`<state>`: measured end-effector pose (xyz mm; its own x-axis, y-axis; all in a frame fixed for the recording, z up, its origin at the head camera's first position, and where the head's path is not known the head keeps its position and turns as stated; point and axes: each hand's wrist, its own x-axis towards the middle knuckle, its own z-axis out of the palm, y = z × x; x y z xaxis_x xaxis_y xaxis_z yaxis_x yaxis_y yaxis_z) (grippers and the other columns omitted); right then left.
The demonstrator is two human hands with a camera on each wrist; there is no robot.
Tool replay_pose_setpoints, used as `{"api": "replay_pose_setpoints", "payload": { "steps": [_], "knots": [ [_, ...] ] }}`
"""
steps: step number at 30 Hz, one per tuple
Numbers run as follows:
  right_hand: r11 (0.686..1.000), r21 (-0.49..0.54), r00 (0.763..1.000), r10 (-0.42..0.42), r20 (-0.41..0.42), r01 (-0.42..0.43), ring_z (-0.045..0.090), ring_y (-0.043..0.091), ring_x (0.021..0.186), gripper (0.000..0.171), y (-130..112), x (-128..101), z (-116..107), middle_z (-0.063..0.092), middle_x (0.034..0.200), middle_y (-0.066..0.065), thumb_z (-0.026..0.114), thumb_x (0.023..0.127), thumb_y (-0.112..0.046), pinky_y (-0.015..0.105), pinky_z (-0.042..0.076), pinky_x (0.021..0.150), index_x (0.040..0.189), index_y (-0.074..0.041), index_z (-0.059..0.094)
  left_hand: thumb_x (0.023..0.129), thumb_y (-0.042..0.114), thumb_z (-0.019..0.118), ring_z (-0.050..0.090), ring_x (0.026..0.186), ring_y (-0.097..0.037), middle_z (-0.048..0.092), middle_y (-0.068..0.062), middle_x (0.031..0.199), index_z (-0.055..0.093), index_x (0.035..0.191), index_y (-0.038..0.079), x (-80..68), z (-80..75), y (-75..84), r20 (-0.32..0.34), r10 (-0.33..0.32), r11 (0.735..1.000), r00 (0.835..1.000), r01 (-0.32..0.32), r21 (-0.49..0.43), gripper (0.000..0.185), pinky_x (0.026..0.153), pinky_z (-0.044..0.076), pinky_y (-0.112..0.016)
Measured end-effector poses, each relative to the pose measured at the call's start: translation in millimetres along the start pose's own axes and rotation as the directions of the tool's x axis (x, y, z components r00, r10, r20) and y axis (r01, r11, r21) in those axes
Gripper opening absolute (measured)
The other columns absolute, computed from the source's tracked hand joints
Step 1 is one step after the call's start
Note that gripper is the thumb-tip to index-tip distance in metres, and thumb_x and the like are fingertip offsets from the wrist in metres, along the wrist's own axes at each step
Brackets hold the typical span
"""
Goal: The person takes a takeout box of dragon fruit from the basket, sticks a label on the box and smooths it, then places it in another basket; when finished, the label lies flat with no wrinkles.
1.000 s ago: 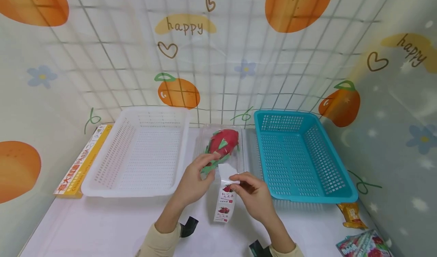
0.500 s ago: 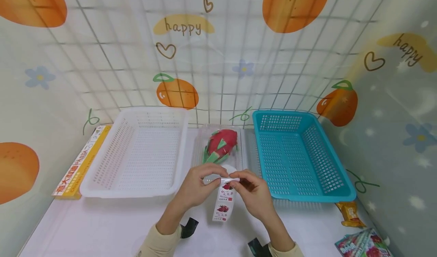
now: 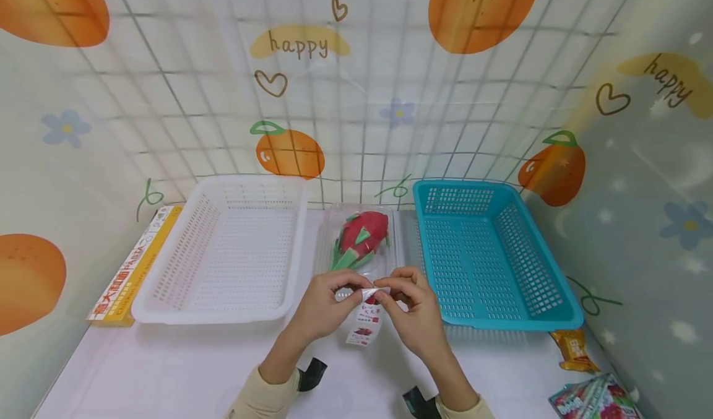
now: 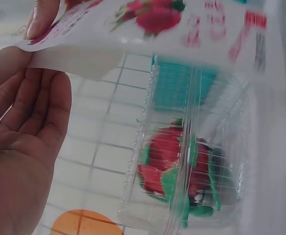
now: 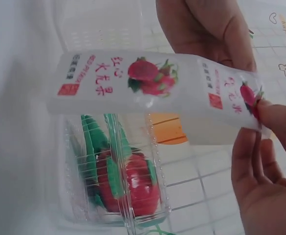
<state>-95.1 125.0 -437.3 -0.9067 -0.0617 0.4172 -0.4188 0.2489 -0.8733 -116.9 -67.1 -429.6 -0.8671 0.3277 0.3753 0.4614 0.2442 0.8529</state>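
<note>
The left hand [image 3: 325, 304] and right hand [image 3: 414, 314] both pinch the far end of a label strip [image 3: 364, 330], printed 红心火龙果; its smaller print is blurred. Beyond, a dragon fruit [image 3: 362, 230] lies in a clear container [image 3: 381, 263], whose near edge the hands partly hide. The yellow-white box [image 3: 136, 267] shows "PASTA"; the curtain [image 3: 362, 85] behind reads "happy".

A bare left hand [image 3: 327, 304] and bare right hand [image 3: 413, 314] pinch a white label strip [image 3: 366, 319] printed with red fruit. Just beyond them, a red-and-green dragon fruit [image 3: 366, 231] lies in a clear plastic box [image 3: 385, 262]. A white perforated plastic basket [image 3: 245, 258] stands left of the hands, a turquoise perforated plastic basket [image 3: 496, 261] right.
</note>
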Motion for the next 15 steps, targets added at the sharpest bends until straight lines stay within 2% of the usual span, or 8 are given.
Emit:
{"api": "replay_pose_setpoints", "payload": {
  "steps": [4,9,12,15],
  "knots": [
    [0.994,-0.098,0.998,-0.058,-0.039,0.054,0.058,0.011,0.087,0.017,1.3,-0.3,0.3,0.061,0.105,0.0,0.081,0.086,-0.006,0.022,0.054,0.066,0.098,-0.017,0.081,0.09,-0.004,0.068,0.066,0.088,-0.004,0.077,-0.002,0.095,0.078,0.097,0.011,0.3,2.3,-1.2,-0.004,-0.008,1.0,1.0,0.008,0.007,0.019,0.078,0.058,-0.025],
    [0.975,-0.156,0.985,-0.167,-0.048,0.158,0.059,0.012,0.083,0.018,3.9,-0.2,-0.3,0.065,0.097,0.0,0.082,0.083,-0.003,0.023,0.053,0.061,0.097,-0.014,0.082,0.09,-0.003,0.068,0.066,0.084,-0.006,0.078,0.0,0.094,0.079,0.096,0.012,0.2,4.2,-3.6,-0.016,-0.027,0.999,1.0,0.027,0.028,0.019,0.073,0.057,-0.026],
    [0.972,-0.169,0.984,-0.171,-0.045,0.161,0.06,0.012,0.081,0.018,3.9,-0.1,-0.5,0.066,0.094,-0.001,0.083,0.082,-0.004,0.023,0.054,0.062,0.097,-0.014,0.082,0.09,-0.002,0.069,0.064,0.081,-0.005,0.078,0.001,0.093,0.079,0.096,0.013,0.1,5.1,-4.3,-0.03,-0.028,0.999,0.999,0.029,0.039,0.02,0.071,0.056,-0.025],
    [0.976,-0.173,0.989,-0.14,-0.051,0.129,0.061,0.011,0.081,0.017,3.0,-0.2,-0.9,0.066,0.093,-0.002,0.085,0.081,-0.006,0.023,0.055,0.063,0.096,-0.015,0.082,0.089,-0.002,0.07,0.064,0.079,-0.005,0.078,0.001,0.091,0.079,0.095,0.013,0.4,6.4,-4.5,-0.044,-0.02,0.999,0.999,0.022,0.041,0.019,0.069,0.056,-0.025]
  ]
}}
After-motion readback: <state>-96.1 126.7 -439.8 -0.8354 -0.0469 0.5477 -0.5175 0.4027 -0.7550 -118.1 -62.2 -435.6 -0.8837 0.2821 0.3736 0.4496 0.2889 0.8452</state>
